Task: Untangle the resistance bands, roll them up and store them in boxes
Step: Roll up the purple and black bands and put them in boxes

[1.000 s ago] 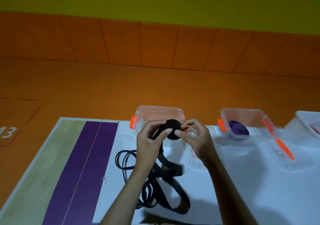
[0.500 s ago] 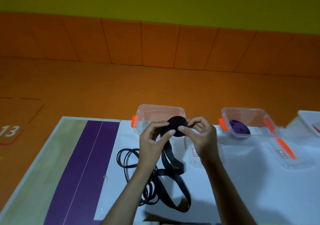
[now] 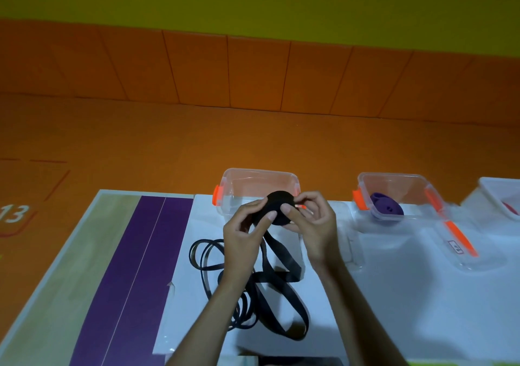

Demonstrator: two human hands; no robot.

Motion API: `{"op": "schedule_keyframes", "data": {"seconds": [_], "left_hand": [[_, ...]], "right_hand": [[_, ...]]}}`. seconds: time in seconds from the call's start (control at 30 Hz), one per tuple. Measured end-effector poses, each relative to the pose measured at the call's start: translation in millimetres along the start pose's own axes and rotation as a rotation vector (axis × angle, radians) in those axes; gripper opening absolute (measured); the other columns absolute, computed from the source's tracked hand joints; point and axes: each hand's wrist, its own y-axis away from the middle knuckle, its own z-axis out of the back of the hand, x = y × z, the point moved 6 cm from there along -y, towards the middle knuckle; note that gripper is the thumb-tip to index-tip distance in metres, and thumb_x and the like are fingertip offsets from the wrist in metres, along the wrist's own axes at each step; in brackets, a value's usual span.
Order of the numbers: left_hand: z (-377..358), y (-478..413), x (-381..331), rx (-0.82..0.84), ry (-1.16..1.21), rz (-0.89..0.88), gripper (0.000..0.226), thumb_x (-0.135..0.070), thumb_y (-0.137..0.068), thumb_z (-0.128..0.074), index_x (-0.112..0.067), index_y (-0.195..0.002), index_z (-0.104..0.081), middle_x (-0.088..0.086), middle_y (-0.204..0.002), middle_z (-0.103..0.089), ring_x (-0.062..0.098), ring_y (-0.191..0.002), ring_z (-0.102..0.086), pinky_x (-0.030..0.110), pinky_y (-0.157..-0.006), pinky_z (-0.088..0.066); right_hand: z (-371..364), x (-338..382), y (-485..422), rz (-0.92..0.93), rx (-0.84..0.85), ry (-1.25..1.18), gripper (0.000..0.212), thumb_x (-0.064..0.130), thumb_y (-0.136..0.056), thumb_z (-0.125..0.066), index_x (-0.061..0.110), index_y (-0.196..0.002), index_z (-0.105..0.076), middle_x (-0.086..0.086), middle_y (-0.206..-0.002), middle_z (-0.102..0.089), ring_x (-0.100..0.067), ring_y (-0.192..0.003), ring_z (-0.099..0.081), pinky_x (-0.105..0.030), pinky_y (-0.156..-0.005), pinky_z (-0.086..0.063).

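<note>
**Head view.** Compared with 0.5 s earlier, the roll (image 3: 278, 204) stays raised in front of the left box (image 3: 253, 180). Both hands have barely shifted, and the tail (image 3: 281, 303) still trails down onto the tabletop (image 3: 408, 295).

The left hand (image 3: 242, 236) pinches the roll's left side, with its thumb on the near face. The right hand (image 3: 315, 225) pinches the right side between its thumb and curled fingers (image 3: 306, 197).

The tabletop is white, with a purple strip (image 3: 135, 267) and a pale wood margin at its left. Beyond it are an orange floor (image 3: 253, 140), an orange panelled skirting and a yellow-green wall. A white "13" (image 3: 14, 213) is marked on the floor at left.

The roll is a flat black disc of wound band, and the tail is a wide, matte ribbon lying in twisted loops. Beside it, thin bands (image 3: 205, 256) lie in narrow oval loops. The 2 nearer boxes are clear plastic with orange clips. The middle box (image 3: 394, 180) holds a coiled purple band (image 3: 387, 209), and a clear lid (image 3: 464, 253) lies in front of it. A 3rd box (image 3: 495, 194) is cut off at the right edge.
</note>
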Motion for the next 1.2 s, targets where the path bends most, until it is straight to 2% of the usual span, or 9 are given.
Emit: {"op": "schedule_keyframes", "data": {"seconds": [0.2,0.37,0.53,0.63,0.73,0.9,0.97,1.07,1.2], "left_hand": [[7,0,2,0.018,-0.006,-0.008,0.025,-0.020,-0.084,-0.089,-0.032,-0.106,-0.082,-0.005,-0.110,-0.080,0.013,-0.109,-0.075,0.020,-0.092,-0.057],[8,4,4,-0.009,0.026,-0.016,0.031,-0.022,-0.085,-0.087,-0.030,-0.115,-0.082,-0.009,-0.126,-0.075,0.007,-0.124,-0.067,0.019,-0.100,-0.054],[8,6,-2,0.052,-0.006,-0.012,0.028,-0.024,-0.086,-0.087,-0.035,-0.111,-0.081,-0.010,-0.113,-0.080,0.008,-0.111,-0.073,0.014,-0.091,-0.054],[6,10,-3,0.062,-0.005,-0.027,0.028,-0.027,-0.086,-0.087,-0.034,-0.112,-0.079,-0.008,-0.115,-0.079,0.011,-0.114,-0.073,0.020,-0.096,-0.055],[5,7,-9,0.086,-0.014,-0.070,0.033,-0.027,-0.087,-0.086,-0.036,-0.119,-0.080,-0.009,-0.126,-0.075,0.010,-0.126,-0.066,0.018,-0.103,-0.051],[8,5,-13,0.082,-0.076,-0.102,0.030,-0.026,-0.087,-0.087,-0.037,-0.113,-0.078,-0.010,-0.115,-0.077,0.011,-0.116,-0.070,0.017,-0.095,-0.053],[9,7,-13,0.069,-0.074,-0.116,0.026,-0.028,-0.086,-0.088,-0.034,-0.109,-0.077,-0.009,-0.116,-0.076,0.012,-0.117,-0.070,0.019,-0.096,-0.054],[8,6,-15,0.080,-0.067,-0.133,0.029,-0.028,-0.086,-0.088,-0.037,-0.112,-0.080,-0.008,-0.122,-0.074,0.015,-0.124,-0.067,0.023,-0.102,-0.053],[7,2,-17,0.100,-0.054,-0.107,0.032,-0.025,-0.086,-0.087,-0.041,-0.113,-0.081,-0.010,-0.117,-0.077,0.012,-0.118,-0.070,0.019,-0.098,-0.054]], "right_hand": [[10,0,5,-0.010,0.046,0.080,0.017,0.014,-0.088,-0.085,0.016,-0.089,-0.067,-0.015,-0.099,-0.073,-0.033,-0.096,-0.077,-0.051,-0.082,-0.065],[0,12,6,0.053,0.034,0.093,0.020,0.017,-0.090,-0.084,0.026,-0.105,-0.073,0.001,-0.105,-0.075,-0.020,-0.098,-0.077,-0.039,-0.071,-0.067],[-1,16,8,0.078,0.107,0.087,0.023,0.010,-0.089,-0.083,0.020,-0.093,-0.063,-0.010,-0.104,-0.073,-0.027,-0.102,-0.074,-0.037,-0.081,-0.062],[-1,25,6,0.133,0.082,0.119,0.025,0.016,-0.083,-0.086,0.029,-0.089,-0.065,-0.014,-0.095,-0.071,-0.033,-0.095,-0.073,-0.048,-0.087,-0.061],[-5,27,9,0.159,0.101,0.036,0.018,0.019,-0.089,-0.081,0.026,-0.102,-0.071,-0.009,-0.107,-0.074,-0.032,-0.109,-0.073,-0.051,-0.097,-0.058],[-3,26,7,0.129,0.180,0.177,0.021,0.019,-0.086,-0.086,0.025,-0.092,-0.066,0.005,-0.095,-0.071,-0.016,-0.100,-0.071,-0.025,-0.090,-0.056],[1,26,5,0.133,0.145,0.188,0.023,0.022,-0.084,-0.088,0.029,-0.088,-0.067,0.001,-0.093,-0.072,-0.022,-0.098,-0.073,-0.036,-0.089,-0.061],[2,26,7,0.151,0.109,0.089,0.020,0.027,-0.087,-0.084,0.027,-0.102,-0.071,-0.006,-0.108,-0.075,-0.028,-0.108,-0.074,-0.051,-0.093,-0.061],[1,23,6,0.093,0.182,0.110,0.024,0.032,-0.088,-0.083,0.021,-0.099,-0.067,-0.004,-0.104,-0.073,-0.027,-0.105,-0.074,-0.051,-0.092,-0.062]]}}
